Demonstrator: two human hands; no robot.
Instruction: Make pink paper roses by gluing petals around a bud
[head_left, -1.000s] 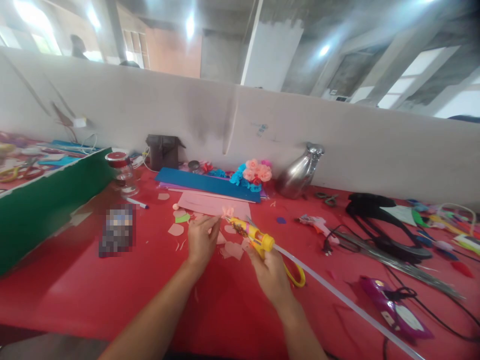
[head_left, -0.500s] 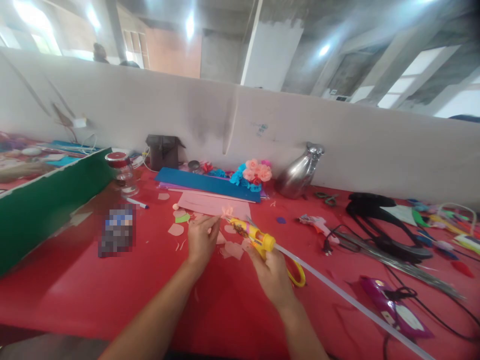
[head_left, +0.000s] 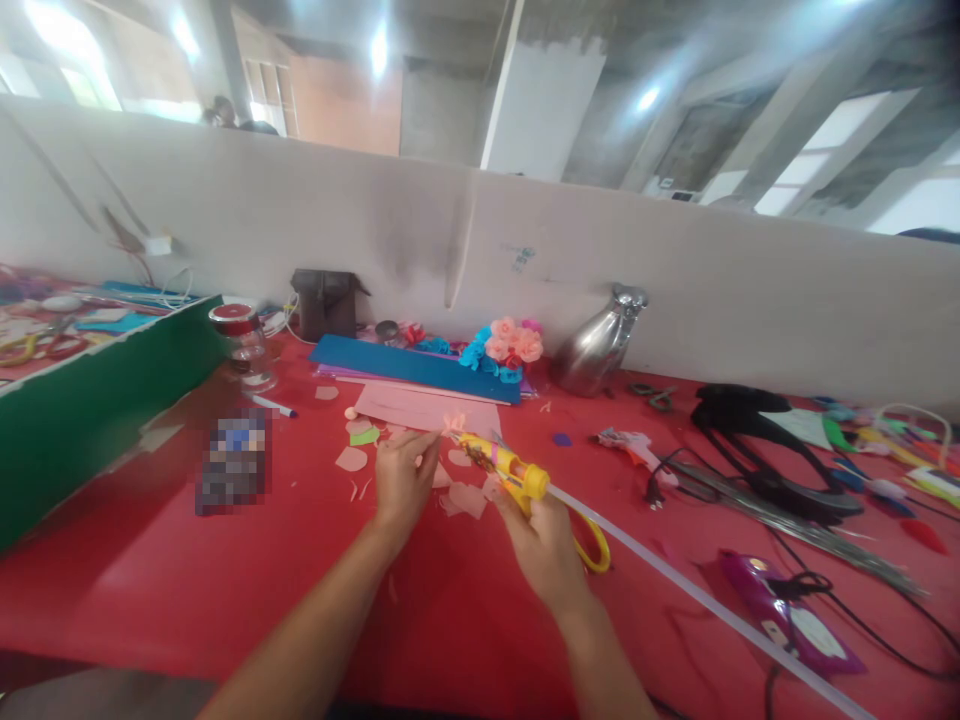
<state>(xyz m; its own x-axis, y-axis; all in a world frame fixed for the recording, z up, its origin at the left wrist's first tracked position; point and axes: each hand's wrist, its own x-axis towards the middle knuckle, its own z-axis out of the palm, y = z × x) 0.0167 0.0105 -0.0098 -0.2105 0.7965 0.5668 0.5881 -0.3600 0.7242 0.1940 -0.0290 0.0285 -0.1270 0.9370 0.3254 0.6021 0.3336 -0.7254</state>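
Observation:
My right hand (head_left: 541, 545) is wrapped round the grip of a yellow glue gun (head_left: 504, 466) whose nozzle points left at a small pink foam flower (head_left: 454, 424). A long clear glue stick (head_left: 697, 600) runs out of the gun's back toward the lower right. My left hand (head_left: 403, 478) pinches the flower's base, fingers closed just left of the nozzle. Pink foam petals (head_left: 466, 498) lie on the red table (head_left: 187, 590) under both hands. Yellow-handled scissors (head_left: 589, 545) lie under my right hand.
A pink foam sheet (head_left: 424, 410) and blue sheets (head_left: 412, 367) lie behind, with finished foam flowers (head_left: 510, 345), a steel jug (head_left: 596, 345) and a glass jar (head_left: 244, 345). A second glue gun (head_left: 634, 447), wires and a purple tool (head_left: 787, 615) crowd the right. A green divider (head_left: 82, 410) stands left.

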